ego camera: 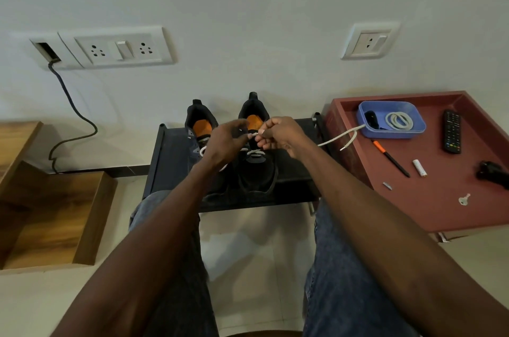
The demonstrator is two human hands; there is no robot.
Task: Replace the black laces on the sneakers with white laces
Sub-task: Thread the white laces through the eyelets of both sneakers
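**White lace going into the right-hand sneaker, near the top eyelets**

White lace (334, 138) is mid-threading: both hands meet at the centre of the frame, just above the two black sneakers (256, 160) that stand side by side on a low black rack (170, 155). The right hand (281, 134) has its fingers curled round the lace, pinching it close to the tip, while the loose tail runs off toward the right of the frame and droops over the edge of the red counter (429, 199). The left hand (227, 141) is bent in opposite it, fingertips closing on the same short stretch; how firmly it holds I cannot tell from here. White crossings already show lower down on the shoe under the hands, so this looks like one of the later eyelets.

To do it well, I'd say keep the pinch right behind the hard tip so it doesn't buckle, feed it squarely into the eyelet, then draw the slack through evenly so both ends stay matched. The trailing tail could snag on the counter's rim, so pull gently.

A blue tray (391, 133) in the upper right holds another coiled white lace (399, 120).
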